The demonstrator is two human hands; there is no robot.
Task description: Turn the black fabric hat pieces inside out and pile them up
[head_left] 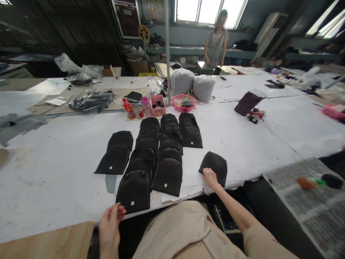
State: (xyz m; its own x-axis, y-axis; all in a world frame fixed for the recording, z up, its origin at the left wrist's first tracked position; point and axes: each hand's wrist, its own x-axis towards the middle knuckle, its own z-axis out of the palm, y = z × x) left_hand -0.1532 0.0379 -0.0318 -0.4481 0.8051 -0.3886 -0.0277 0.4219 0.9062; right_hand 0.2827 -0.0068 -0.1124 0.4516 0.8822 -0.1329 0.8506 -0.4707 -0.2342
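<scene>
My right hand [210, 177] has its fingers closed at the lower left edge of a single black leather-like piece [217, 163], which lies on the white table near its front edge. My left hand [110, 223] is beside the lower left corner of the nearest black piece [134, 190], fingers loosely bent and somewhat apart, with nothing visible in them. That piece ends a long row of overlapping black pieces. Another long row [168, 172] runs beside it, and shorter overlapping groups lie at the left [114, 156] and back right [192, 135]. Small white tags show on the front pieces.
Behind the rows stand a red-capped bottle [128, 109], a pink box [157, 107] and a pink basket [184, 103], near a metal pole [167, 54]. Wrapped grey bundles [182, 82] sit farther back. A person [215, 43] stands across the table. A wooden board [51, 241] is at front left.
</scene>
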